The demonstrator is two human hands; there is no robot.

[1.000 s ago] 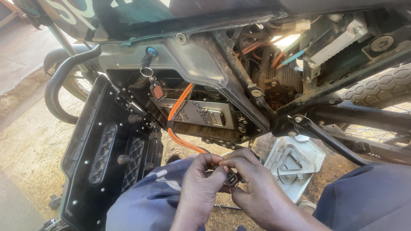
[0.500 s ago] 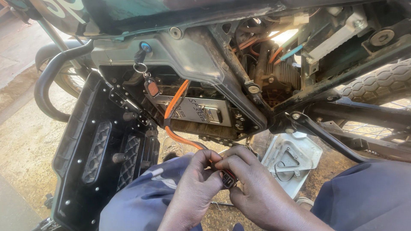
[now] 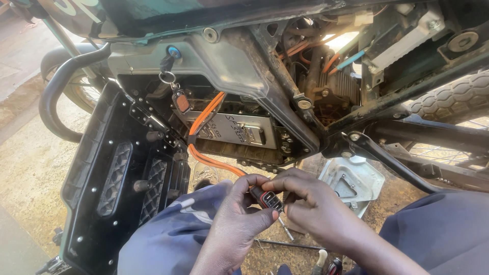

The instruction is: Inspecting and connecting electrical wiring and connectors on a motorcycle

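Hands dropped slightly lower below the battery box (image 3: 232, 133). Left hand (image 3: 232, 224) and right hand (image 3: 316, 209) both pinch the black connector (image 3: 269, 199) on its stiff orange cable (image 3: 214, 162). Light, small, fragile pins; hold the housing.

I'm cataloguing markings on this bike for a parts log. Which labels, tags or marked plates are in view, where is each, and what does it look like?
Marked plate: inside the open side compartment, rectangular, silvery grey with dark markings.
Key fob tag: hanging from the key under the blue lock, small, dark with an orange-red face.
Painted lettering: top left body panel, pale on teal.
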